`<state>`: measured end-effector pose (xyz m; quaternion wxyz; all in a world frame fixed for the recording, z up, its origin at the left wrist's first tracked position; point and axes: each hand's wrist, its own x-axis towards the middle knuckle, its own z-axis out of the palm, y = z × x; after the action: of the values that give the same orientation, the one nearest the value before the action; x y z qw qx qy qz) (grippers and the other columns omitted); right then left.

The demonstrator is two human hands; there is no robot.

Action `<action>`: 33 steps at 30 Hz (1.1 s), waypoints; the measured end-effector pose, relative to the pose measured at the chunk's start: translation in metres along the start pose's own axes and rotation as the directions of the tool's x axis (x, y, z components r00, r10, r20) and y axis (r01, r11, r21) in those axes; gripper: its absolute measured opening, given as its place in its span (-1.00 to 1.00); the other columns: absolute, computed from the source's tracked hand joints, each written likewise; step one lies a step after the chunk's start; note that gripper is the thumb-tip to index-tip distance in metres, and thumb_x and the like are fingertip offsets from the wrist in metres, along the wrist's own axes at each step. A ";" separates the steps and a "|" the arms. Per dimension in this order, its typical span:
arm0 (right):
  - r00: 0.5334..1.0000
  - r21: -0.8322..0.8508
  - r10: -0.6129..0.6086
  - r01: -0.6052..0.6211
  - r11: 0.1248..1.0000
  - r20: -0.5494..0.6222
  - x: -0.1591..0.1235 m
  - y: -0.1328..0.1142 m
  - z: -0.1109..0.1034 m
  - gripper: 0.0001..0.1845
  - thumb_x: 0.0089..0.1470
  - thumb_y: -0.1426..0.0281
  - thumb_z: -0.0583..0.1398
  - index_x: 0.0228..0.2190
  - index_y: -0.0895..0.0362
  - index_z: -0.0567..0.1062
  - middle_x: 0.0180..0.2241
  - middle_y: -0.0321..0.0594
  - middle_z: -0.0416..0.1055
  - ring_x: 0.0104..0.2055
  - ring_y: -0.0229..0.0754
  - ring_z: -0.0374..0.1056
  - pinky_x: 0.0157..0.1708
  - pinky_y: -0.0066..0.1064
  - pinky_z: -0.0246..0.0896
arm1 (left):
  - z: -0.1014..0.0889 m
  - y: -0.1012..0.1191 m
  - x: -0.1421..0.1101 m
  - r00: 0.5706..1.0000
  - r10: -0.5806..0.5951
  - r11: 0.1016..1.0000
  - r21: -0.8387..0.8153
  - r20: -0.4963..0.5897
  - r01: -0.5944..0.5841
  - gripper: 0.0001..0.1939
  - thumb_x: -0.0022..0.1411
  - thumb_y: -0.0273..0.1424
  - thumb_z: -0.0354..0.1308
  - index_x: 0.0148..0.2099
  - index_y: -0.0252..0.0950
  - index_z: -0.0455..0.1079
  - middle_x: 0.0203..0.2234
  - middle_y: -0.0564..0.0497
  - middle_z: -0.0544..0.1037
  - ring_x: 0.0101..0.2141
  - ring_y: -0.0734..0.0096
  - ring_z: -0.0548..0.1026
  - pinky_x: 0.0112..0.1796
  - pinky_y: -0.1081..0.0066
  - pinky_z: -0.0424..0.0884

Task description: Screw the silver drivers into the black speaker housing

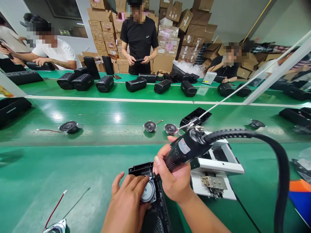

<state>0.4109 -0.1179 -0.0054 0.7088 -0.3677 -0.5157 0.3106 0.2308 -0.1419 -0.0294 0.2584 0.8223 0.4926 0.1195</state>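
My right hand is wrapped round a black electric screwdriver, tilted with its tip end down at the top right of a black speaker housing. The tip itself is hidden behind my fingers. Inside the housing sits a round speaker driver with its silver back facing up. My left hand lies over the driver's left side, fingers on its upper edge and thumb at its lower edge. Another speaker driver with a red wire lies at the lower left, partly cut off.
A white metal fixture stands right of my right hand. Loose drivers and a black housing lie on the green conveyor belt. Across it, several co-workers stand or sit behind black speakers. The screwdriver's thick cable arcs down right.
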 end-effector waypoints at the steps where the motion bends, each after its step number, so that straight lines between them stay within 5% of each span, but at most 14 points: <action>1: 1.000 0.005 -0.001 0.001 1.000 0.007 0.000 0.000 0.000 -0.49 0.45 0.42 0.28 0.28 -0.08 0.23 -0.32 -0.46 0.37 -0.48 -0.31 0.34 -0.41 -0.43 0.43 | 0.000 0.001 0.000 1.000 -0.002 1.000 -0.002 -0.004 0.002 -0.32 0.20 -0.60 0.25 0.32 -0.02 0.54 0.24 -0.02 0.69 0.24 -0.06 0.59 0.46 -0.37 -0.07; 9: 0.979 0.021 -0.038 0.035 0.999 0.202 0.002 -0.004 0.001 -0.49 0.33 0.55 0.27 0.13 -0.17 0.28 -0.36 -0.51 0.30 -0.47 -0.32 0.24 -0.45 -0.50 0.29 | -0.003 0.011 0.004 0.998 -0.062 0.998 0.026 0.002 0.062 -0.43 0.15 -0.59 0.25 0.15 0.00 0.64 0.09 0.05 0.75 0.17 -0.04 0.59 0.44 -0.30 -0.02; 16: 0.979 -0.014 -0.034 0.037 0.999 0.203 0.007 -0.002 0.002 -0.60 0.28 0.50 0.31 0.05 -0.03 0.34 -0.36 -0.45 0.31 -0.42 -0.30 0.27 -0.25 -0.40 0.43 | -0.003 0.014 0.006 0.999 -0.037 0.995 0.090 -0.004 0.037 -0.39 0.11 -0.62 0.21 0.16 -0.05 0.64 0.08 -0.01 0.76 0.16 -0.07 0.61 0.42 -0.35 0.06; 21: 0.974 0.023 -0.025 0.021 1.000 0.227 0.006 0.001 0.006 -0.79 0.30 0.36 0.28 -0.13 -0.03 0.33 -0.40 -0.40 0.34 -0.43 -0.24 0.32 -0.37 -0.40 0.48 | -0.001 0.012 0.011 0.999 -0.037 0.996 0.078 -0.023 0.039 -0.49 0.08 -0.62 0.25 0.05 -0.13 0.69 0.01 -0.08 0.77 0.12 -0.13 0.61 0.37 -0.36 0.23; 24: 0.979 0.032 -0.021 0.015 0.999 0.201 0.003 0.010 0.012 -0.75 0.26 0.31 0.31 -0.16 -0.04 0.32 -0.44 -0.43 0.31 -0.49 -0.26 0.24 -0.43 -0.39 0.43 | 0.003 0.008 0.015 0.999 -0.022 0.999 0.040 -0.023 0.023 -0.52 0.07 -0.62 0.26 0.02 -0.18 0.70 0.03 -0.10 0.76 0.13 -0.12 0.58 0.22 -0.15 0.50; 28: 0.988 0.035 -0.044 0.040 0.999 0.149 0.004 0.015 0.016 -0.67 0.17 0.32 0.36 -0.16 -0.04 0.31 -0.46 -0.50 0.26 -0.54 -0.30 0.18 -0.55 -0.46 0.22 | 0.001 0.001 0.017 0.999 0.003 1.000 0.009 -0.053 -0.002 -0.50 0.11 -0.60 0.26 0.08 -0.17 0.70 0.11 -0.13 0.73 0.20 -0.16 0.54 0.19 -0.13 0.55; 33: 0.991 0.063 -0.136 0.136 0.989 -0.011 -0.005 -0.032 -0.010 -0.84 0.39 0.36 0.29 -0.18 -0.03 0.37 -0.33 -0.43 0.31 -0.50 -0.32 0.29 -0.47 -0.44 0.38 | -0.006 -0.005 0.013 0.999 -0.005 0.999 -0.034 -0.039 0.004 -0.49 0.16 -0.47 0.37 0.18 -0.19 0.69 0.04 -0.13 0.76 0.11 -0.13 0.61 0.18 -0.09 0.57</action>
<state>0.4205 -0.1413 0.0170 0.7415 -0.3101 -0.5269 0.2765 0.2304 -0.1269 -0.0280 0.2629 0.8143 0.4972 0.1434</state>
